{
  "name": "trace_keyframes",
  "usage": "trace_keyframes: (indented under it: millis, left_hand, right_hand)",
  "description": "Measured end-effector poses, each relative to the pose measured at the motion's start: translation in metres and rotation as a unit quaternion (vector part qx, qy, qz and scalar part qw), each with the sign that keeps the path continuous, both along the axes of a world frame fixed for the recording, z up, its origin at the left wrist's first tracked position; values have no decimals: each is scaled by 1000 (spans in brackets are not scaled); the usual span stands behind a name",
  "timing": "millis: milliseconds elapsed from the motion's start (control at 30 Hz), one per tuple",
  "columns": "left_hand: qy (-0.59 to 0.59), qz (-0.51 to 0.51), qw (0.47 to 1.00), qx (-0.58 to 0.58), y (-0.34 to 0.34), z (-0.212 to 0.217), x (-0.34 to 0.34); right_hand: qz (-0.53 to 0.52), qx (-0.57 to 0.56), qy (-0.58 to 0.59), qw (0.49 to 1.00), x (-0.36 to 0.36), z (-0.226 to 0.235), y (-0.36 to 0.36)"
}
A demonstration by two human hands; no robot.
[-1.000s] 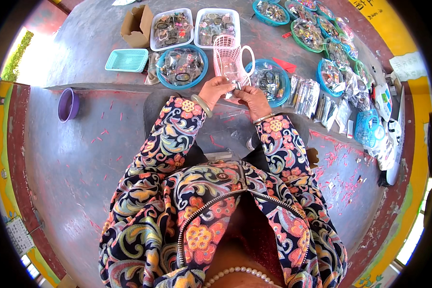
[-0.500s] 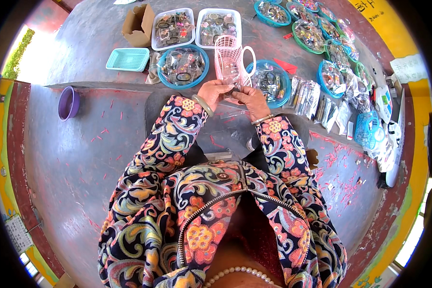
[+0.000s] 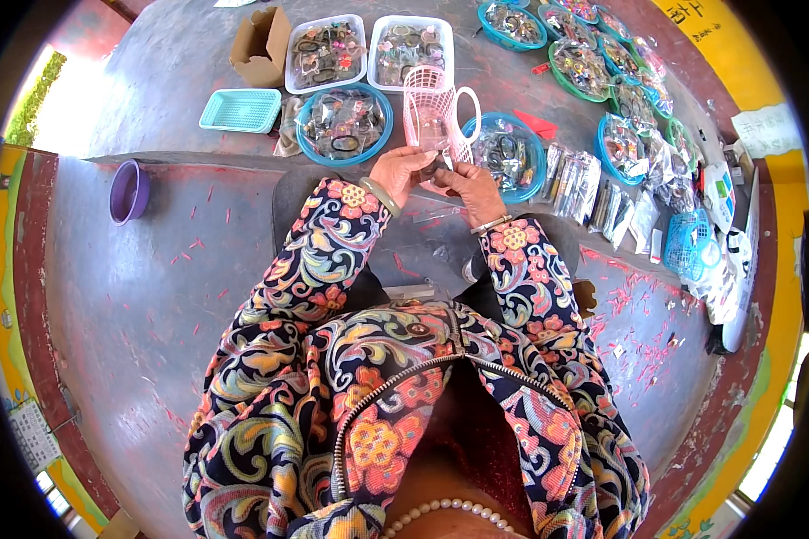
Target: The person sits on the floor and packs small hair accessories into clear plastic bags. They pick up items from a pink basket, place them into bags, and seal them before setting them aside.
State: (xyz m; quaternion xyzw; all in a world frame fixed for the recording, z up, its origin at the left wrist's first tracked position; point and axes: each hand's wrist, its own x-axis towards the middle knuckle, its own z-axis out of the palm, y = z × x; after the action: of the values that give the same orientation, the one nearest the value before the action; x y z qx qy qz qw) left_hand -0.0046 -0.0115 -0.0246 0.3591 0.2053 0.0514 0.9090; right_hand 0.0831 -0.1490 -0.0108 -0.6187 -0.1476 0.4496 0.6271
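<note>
starting at my far left, i have a purple tub (image 3: pixel 129 193) on the floor, well apart from my reach, so i see little risk there. next come a teal tray (image 3: pixel 240 110) and an open cardboard box (image 3: pixel 259 45) on the raised ledge, then a blue basin (image 3: pixel 343 163) with clear-bagged goods in it, near my left wrist. my left hand (image 3: pixel 401 173) pinches a small dark piece (image 3: pixel 438 167) between thumb and fingers; the piece sits right where my two hands meet, in front of the lower part of a pink mesh basket (image 3: pixel 428 83), and is too small and too covered for me to tell what it is. i cannot tell whether my knuckles touch the basket. my right hand (image 3: pixel 476 190) closes on the same piece from the other side, fingertips together. since only fingertips hold it, i judge that a slip is the main danger: if one pinch loosens while the other pulls, the piece could spring away and drop below the ledge, where it would be hard to find among the scattered red strips (image 3: pixel 645 292). a careless push forward could also tip the pink basket, which looks tall and narrow. just beside my right hand is another blue basin (image 3: pixel 543 171), also with bagged goods, and my bracelet (image 3: pixel 493 224) could catch a loose bag if i swing that wrist outward. farther right, clear packets (image 3: pixel 573 184) lie close together, and a sweeping sleeve could slide them out of line.
</note>
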Motion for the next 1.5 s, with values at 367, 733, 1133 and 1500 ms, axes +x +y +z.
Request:
trace_keyframes:
  millis: [367,733,1133,1500]
  left_hand:
    - [15,-24,999,-18,-2,4,3]
    - [-103,71,712,691,2,-1,11]
    - [9,-111,989,98,-4,26,-1]
    - [45,-147,981,120,-4,14,2]
  right_hand:
    - [-68,85,85,990,0,-1,-5]
    - [-57,81,294,951,12,1,-5]
    - [-119,39,35,992,16,10,-10]
    - [-58,59,-21,996,16,-4,-8]
